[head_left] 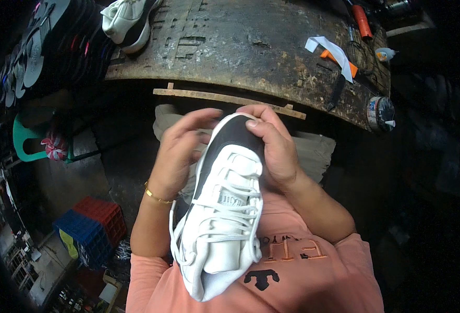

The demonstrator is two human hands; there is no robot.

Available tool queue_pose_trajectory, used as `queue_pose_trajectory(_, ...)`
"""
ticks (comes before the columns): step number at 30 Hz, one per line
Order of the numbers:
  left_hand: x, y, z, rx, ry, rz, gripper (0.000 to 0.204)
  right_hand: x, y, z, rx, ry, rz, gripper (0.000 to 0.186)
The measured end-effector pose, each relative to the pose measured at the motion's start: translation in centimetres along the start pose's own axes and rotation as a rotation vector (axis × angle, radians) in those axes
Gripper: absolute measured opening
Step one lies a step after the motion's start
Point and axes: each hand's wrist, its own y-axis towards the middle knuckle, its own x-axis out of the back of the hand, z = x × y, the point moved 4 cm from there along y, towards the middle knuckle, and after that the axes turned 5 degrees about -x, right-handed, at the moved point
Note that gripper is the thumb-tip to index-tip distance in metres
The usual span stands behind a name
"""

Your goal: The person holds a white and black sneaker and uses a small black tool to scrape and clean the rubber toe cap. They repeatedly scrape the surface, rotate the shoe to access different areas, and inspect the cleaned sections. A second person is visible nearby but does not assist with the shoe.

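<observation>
A white sneaker [230, 219] with a black toe band and white laces lies upright before my chest, its toe pointing at the bench and its heel opening toward me. My right hand [275, 146] grips the toe, thumb pressed on the black upper and fingers around the front edge. On the other side, my left hand [183, 146] is beside the toe, slightly blurred, with fingers bent and apart; whether its fingertips touch the sole edge is hidden. A loose lace hangs along the shoe's left side. The outsole faces away from view.
Ahead stands a worn wooden bench [230, 41] with a wooden strip [225, 98] along its front. On it are another white-and-black sneaker [128, 23], a white strip [331, 55], an orange-handled tool [353, 70] and a can [380, 113]. Crates [86, 232] and a green chair [25, 138] stand left.
</observation>
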Motion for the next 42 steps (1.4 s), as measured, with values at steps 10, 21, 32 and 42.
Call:
queue_pose_trajectory(10, -3.8, 2.5, -1.9, -0.072, 0.252, 0.107, 0.044, 0.7, -0.6, 1.0, 0.09, -0.018, -0.006, 0.03)
queue_pose_trajectory(21, -3.4, 2.8, -1.4, -0.101, 0.261, 0.081, 0.04, 0.8, -0.1, 0.8, 0.056, -0.023, 0.002, 0.029)
queue_pose_trajectory(32, -2.9, 5.0, 0.3, -0.039, 0.207, 0.202, 0.025, 3.8, -0.7, 2.8, 0.133, -0.504, 0.038, 0.03)
queue_pose_trajectory(42, -6.7, 5.5, 3.0, 0.155, 0.134, 0.413, 0.022, 6.0, -2.3, 7.2, 0.152, -0.95, 0.041, 0.016)
